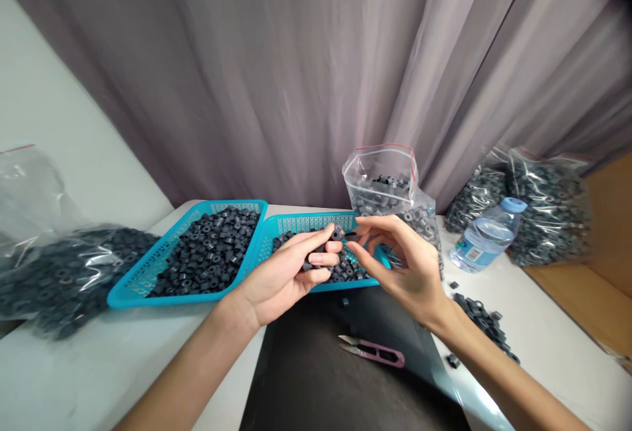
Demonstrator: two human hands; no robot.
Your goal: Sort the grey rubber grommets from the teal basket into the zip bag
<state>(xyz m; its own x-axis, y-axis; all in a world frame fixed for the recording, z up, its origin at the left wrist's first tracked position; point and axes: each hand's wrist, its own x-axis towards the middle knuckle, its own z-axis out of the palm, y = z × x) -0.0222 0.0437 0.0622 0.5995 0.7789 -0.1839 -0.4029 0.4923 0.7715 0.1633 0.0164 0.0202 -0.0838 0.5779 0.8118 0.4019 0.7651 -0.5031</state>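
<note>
left hand gripping dark rings, one at fingertips | right hand nearer, fingers spread, empty | blue tray just beyond, snips nearer body

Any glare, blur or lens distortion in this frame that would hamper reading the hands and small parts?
Head view: wide-angle bending, dark vignette top right; even, soft light; glare on the plastic bags and the black mat's edge; left hand and right hand sharp, the small grey ring between them readable.
</note>
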